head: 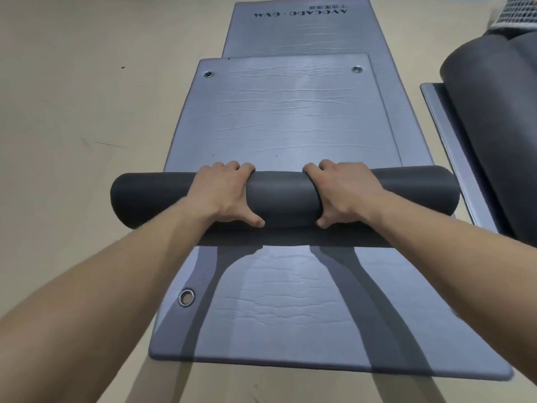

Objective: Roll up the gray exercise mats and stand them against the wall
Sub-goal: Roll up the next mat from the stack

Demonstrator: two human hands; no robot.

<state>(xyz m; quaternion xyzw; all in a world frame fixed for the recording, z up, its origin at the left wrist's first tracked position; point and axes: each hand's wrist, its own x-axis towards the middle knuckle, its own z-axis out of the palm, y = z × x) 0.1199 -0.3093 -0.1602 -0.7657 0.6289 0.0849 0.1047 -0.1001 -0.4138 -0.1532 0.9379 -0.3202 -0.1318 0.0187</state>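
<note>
A gray exercise mat lies partly rolled across the middle of the view; its dark roll [283,196] sits crosswise on the stack. My left hand [223,193] grips the roll left of centre, fingers curled over its far side and thumb on the near side. My right hand [343,190] grips it the same way right of centre. The unrolled part of this mat [279,117], with two metal eyelets at its far corners, stretches away from me. Under it lies another flat gray mat [290,309] with an eyelet near its left edge.
A third flat mat [305,30] with printed lettering lies farther ahead. At the right, a dark rolled mat [488,112] rests on another flat mat [447,135]. Beige floor [87,112] spreads to the left. A mesh object [517,10] shows at the top right corner.
</note>
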